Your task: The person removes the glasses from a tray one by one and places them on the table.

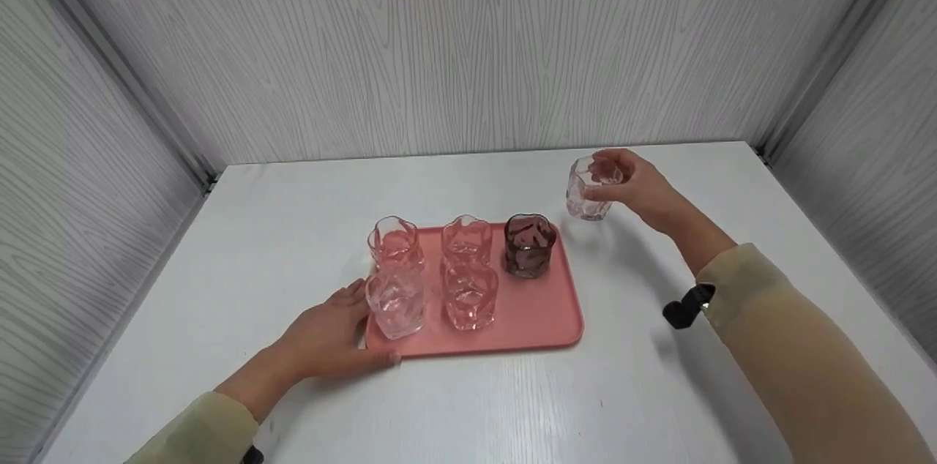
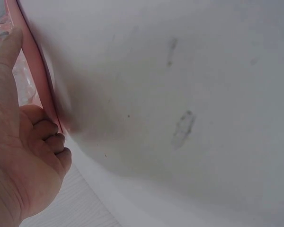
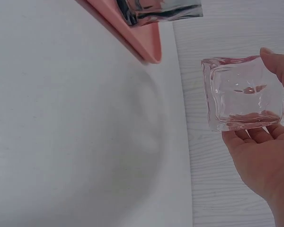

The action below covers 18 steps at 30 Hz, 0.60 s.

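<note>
Above the table, to the right of the tray's far corner, my right hand [image 1: 638, 189] holds a clear drinking glass [image 1: 585, 199] between thumb and fingers. In the right wrist view that glass [image 3: 246, 94] is off the table, with the thumb on one side and the fingers on the other. My left hand [image 1: 333, 332] grips the near left corner of a pink tray [image 1: 538, 314], thumb along the front rim and fingers at the left side. The left wrist view shows those fingers [image 2: 45, 135] curled against the tray's rim [image 2: 35, 66].
Several clear glasses stand in two columns on the tray, among them a front left glass [image 1: 397, 307] and a front middle glass [image 1: 470, 299]. A dark tinted glass [image 1: 528, 248] is at the back right. White table [image 1: 293, 208] surrounds the tray; a wood-grain panel [image 1: 468, 47] rises behind.
</note>
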Available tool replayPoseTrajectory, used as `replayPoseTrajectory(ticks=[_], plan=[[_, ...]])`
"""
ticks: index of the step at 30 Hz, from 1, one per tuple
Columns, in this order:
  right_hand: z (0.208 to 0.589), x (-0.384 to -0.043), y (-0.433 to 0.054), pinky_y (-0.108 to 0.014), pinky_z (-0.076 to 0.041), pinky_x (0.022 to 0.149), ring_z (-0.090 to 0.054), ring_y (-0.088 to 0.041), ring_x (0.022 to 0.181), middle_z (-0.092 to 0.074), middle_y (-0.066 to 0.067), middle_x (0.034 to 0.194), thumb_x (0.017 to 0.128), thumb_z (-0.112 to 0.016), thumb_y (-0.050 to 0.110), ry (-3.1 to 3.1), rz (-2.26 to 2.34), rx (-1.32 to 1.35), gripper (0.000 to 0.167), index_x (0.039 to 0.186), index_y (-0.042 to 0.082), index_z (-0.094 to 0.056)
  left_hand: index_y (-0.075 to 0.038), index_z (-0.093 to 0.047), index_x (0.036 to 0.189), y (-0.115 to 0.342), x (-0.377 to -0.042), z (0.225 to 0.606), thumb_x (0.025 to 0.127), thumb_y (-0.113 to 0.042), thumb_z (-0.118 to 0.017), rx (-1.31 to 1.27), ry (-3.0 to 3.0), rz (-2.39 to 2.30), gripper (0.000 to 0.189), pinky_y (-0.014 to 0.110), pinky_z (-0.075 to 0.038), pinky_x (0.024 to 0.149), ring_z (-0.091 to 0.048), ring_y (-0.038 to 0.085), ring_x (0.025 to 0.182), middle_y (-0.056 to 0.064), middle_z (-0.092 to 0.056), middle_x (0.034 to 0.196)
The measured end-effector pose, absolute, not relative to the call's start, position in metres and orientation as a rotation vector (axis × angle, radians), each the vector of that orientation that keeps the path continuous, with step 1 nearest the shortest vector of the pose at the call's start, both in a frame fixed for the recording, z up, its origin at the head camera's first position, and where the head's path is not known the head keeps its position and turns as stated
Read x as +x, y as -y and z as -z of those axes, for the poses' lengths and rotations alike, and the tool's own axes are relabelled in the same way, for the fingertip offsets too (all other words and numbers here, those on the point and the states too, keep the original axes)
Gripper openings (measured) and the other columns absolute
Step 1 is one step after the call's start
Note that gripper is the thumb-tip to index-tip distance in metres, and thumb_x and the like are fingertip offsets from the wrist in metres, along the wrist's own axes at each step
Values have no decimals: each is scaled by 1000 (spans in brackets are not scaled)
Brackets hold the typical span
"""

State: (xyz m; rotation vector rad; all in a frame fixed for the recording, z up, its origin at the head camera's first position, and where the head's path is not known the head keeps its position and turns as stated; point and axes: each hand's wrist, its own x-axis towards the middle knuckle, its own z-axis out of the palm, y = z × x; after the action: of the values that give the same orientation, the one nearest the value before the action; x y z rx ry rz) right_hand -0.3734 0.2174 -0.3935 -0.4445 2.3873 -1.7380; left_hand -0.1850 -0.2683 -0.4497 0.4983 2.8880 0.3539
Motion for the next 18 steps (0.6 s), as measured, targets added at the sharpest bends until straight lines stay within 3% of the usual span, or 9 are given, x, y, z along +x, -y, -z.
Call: replayPoseTrajectory(ticks=[10,18], plan=[[416,-386,-214,-36,-41,112,-47,-27,136,-50,-21,150,92,-86,20,-2389,1694,-331,79,156,5,-43,-14,-36,167,268,-186,449,83,-90,-57,458,-2868,-346,115,63,-37,119,-21,34,161,7,-30,173],[427,-390,-215,-42,-36,118,-41,-26,139,-48,-15,155,92,-86,21,-2343,1719,-291,82,158,7,-42,-14,-35,167,267,-187,450,84,-89,-57,483,-2877,-349,114,63,-36,119,-22,35,161,8,-30,173]])
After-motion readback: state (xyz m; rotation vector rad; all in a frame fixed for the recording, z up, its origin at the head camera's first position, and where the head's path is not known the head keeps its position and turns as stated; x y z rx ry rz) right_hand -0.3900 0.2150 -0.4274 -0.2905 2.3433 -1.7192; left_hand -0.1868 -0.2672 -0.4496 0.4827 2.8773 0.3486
